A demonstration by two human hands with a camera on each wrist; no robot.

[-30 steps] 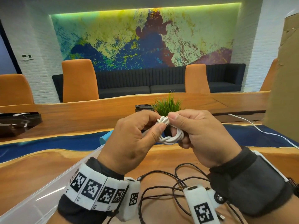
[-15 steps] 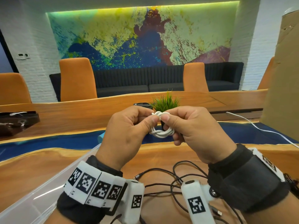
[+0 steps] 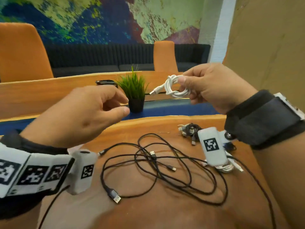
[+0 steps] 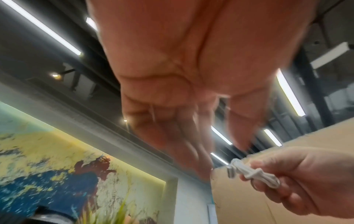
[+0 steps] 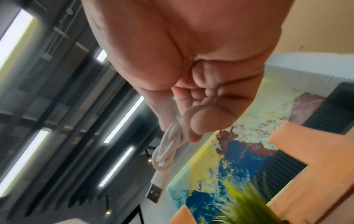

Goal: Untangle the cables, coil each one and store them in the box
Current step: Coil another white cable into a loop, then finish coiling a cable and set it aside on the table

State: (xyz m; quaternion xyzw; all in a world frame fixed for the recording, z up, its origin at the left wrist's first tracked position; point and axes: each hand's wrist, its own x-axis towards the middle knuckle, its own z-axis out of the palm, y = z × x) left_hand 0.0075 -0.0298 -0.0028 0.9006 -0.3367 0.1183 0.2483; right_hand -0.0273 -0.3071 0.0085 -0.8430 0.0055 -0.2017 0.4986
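My right hand [image 3: 186, 86] pinches a coiled white cable [image 3: 173, 87] up in the air at the right, its USB plug [image 3: 153, 92] sticking out to the left. The same white cable [image 5: 168, 145] hangs from those fingers in the right wrist view, and the white cable [image 4: 252, 174] shows in the left wrist view too. My left hand [image 3: 122, 104] hovers empty to the left of it, fingers loosely curved. A tangle of black cables [image 3: 165, 166] lies on the wooden table [image 3: 165, 212] below. A cardboard box [image 3: 267, 43] stands at the right.
A small coiled black cable [image 3: 189, 131] and a white cable bundle [image 3: 229, 167] lie on the table under my right wrist. A potted green plant [image 3: 134, 90] stands behind the hands. Orange chairs [image 3: 21, 52] and a dark sofa [image 3: 102, 58] are beyond the table.
My left hand has let go of the white coil and drawn away to the left. My right hand carries the coil to the right, toward the cardboard box. The head view has tipped down.
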